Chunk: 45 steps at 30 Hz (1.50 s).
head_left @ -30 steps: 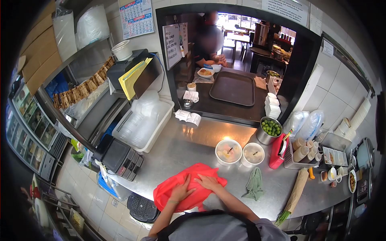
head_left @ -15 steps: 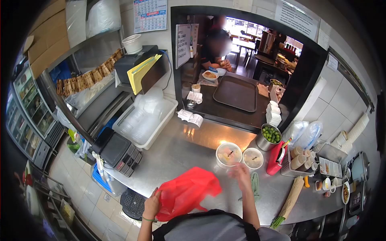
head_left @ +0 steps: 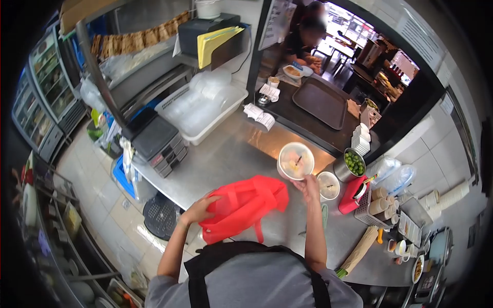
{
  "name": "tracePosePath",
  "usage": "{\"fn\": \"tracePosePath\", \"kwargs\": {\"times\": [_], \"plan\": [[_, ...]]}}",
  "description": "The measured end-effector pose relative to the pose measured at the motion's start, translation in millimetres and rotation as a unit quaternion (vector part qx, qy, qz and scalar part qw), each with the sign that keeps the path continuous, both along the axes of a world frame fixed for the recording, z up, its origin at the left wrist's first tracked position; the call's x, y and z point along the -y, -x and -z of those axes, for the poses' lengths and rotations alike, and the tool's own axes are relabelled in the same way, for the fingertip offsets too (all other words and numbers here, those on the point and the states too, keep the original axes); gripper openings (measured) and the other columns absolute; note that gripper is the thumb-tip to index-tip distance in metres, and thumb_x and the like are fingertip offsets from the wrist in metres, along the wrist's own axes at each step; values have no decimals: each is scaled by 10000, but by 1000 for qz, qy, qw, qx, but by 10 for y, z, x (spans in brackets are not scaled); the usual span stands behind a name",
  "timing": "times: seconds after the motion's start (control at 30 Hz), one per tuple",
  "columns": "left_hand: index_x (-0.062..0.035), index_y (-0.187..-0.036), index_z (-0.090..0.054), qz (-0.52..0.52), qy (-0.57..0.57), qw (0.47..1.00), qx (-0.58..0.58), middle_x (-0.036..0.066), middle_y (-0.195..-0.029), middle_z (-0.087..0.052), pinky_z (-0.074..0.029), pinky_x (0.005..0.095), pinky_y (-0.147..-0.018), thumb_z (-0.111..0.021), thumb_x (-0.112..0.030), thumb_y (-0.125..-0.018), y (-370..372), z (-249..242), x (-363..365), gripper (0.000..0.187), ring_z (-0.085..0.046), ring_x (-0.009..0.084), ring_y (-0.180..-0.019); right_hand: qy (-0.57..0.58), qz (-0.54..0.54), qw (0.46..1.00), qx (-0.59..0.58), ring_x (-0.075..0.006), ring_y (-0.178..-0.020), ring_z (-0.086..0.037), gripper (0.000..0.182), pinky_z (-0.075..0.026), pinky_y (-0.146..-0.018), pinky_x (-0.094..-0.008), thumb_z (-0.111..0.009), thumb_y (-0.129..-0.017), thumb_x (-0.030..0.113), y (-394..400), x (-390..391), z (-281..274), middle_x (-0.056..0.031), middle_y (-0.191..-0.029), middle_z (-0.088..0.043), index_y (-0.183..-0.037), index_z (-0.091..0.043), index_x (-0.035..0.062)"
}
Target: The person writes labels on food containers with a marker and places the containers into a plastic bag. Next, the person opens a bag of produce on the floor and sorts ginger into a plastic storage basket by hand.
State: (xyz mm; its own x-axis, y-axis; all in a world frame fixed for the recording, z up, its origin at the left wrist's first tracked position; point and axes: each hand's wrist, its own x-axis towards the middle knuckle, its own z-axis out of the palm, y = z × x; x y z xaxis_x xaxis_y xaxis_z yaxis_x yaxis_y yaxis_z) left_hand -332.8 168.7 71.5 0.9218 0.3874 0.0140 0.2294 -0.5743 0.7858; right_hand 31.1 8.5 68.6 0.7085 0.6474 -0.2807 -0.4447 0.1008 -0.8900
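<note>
With its fingers closed on the rim, my left hand (head_left: 199, 209) holds a red fabric bag (head_left: 233, 213) over the front edge of the steel counter. One strap of the bag hangs down. My right hand (head_left: 309, 189) grips a round white tub (head_left: 296, 160) by its near side; food shows through the clear lid, and a dark mark is on top. The tub appears lifted and slightly tilted. Just right of that hand stands a smaller lidded tub (head_left: 328, 186) on the counter. A green cloth (head_left: 324, 215) lies partly behind my right forearm.
A white basket of clear plastic containers (head_left: 205, 105) stands at the back left. Limes fill a metal pot (head_left: 353, 163) beside a red holder (head_left: 353, 197). Beyond the pass-through, a dark tray (head_left: 320, 102) lies near another person (head_left: 305, 43). A paper-wrapped bundle (head_left: 359, 250) lies at right.
My right hand has taken hold of the larger tub and raised it from the counter. The red bag is now spread wider in my left hand, and the camera view has shifted.
</note>
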Motion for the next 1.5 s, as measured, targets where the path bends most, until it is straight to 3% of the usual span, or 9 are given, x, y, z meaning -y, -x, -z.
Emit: {"fn": "tracePosePath", "kwargs": {"times": [0.17, 0.37, 0.6, 0.73, 0.83, 0.93, 1.03, 1.33, 1.5], "plan": [[-86, -1299, -359, 91, 126, 987, 36, 173, -1331, -322, -274, 319, -1015, -622, -78, -642, -547, 222, -76, 708, -334, 295, -1225, 10, -127, 988, 92, -208, -666, -632, 149, -550, -559, -306, -520, -812, 103, 248, -102, -639, -112, -821, -587, -920, -469, 12], [-21, -1345, -242, 127, 298, 945, 47, 156, -1337, -338, -250, 289, -1019, -651, -79, -617, -755, 74, -153, 837, -336, 202, -1221, 59, -273, 957, 76, -164, -627, -623, 111, -551, -532, -315, -574, -790, 100, 616, 4, -293, -41, -781, -591, -886, -522, 79], [-103, -1385, -153, 121, 188, 974, 40, 180, -1379, -274, -263, 316, -1026, -647, -40, -605, -679, 78, 31, 925, -314, 297, -1249, 104, -156, 981, -53, -186, -613, -625, 110, -549, -552, -321, -570, -811, 125, 822, 488, 412, -76, -757, -592, -799, -471, 78], [-120, -1299, -372, -38, -100, 993, -42, 169, -1313, -367, -359, 365, -955, -567, -23, -641, -723, 4, 214, 694, -435, 314, -1137, 37, -45, 994, -94, -223, -667, -640, 133, -545, -590, -322, -556, -835, 143, 918, 585, 466, -103, -786, -599, -825, -444, 73], [-100, -1107, -552, -107, -417, 900, 60, 143, -1152, -485, -435, 376, -835, -517, -78, -704, -953, -244, 394, 405, -530, 286, -977, 23, -51, 993, -99, -266, -742, -649, 85, -544, -615, -318, -534, -848, 128, 909, 601, 423, -114, -855, -610, -862, -470, 73], [-93, -894, -599, 7, -301, 954, 3, 94, -970, -538, -454, 378, -752, -499, -121, -724, -1169, -40, 597, 199, -539, 237, -909, 29, -54, 993, -97, -266, -758, -648, 87, -543, -628, -325, -537, -848, 126, 891, 596, 424, -116, -855, -610, -867, -469, 75], [-83, -871, -582, 6, -280, 955, -97, 51, -903, -549, -442, 378, -755, -495, -103, -712, -1380, 386, 673, 182, -514, 247, -937, 22, -21, 994, -109, -265, -739, -646, 86, -541, -636, -322, -535, -847, 120, 923, 569, 437, -114, -856, -610, -869, -467, 71], [-76, -1322, -313, 28, -344, 908, -240, 209, -1248, -404, -337, 385, -942, -606, -602, -635, -1164, 476, 627, 913, -410, 300, -1146, -23, 109, 988, -108, -252, -794, -602, 88, -529, -738, -366, -531, -819, 72, 757, 553, 530, -98, -895, -559, -855, -452, 56], [3, -1320, -284, 112, -305, 893, -311, 242, -1368, -232, -264, 430, -1000, -619, -622, -604, -1469, 296, 681, 1008, -269, 368, -1250, -45, 123, 983, -127, -313, -853, -585, 110, -515, -775, -394, -524, -819, 64, 774, 517, 602, -110, -953, -537, -902, -453, 48]]}}
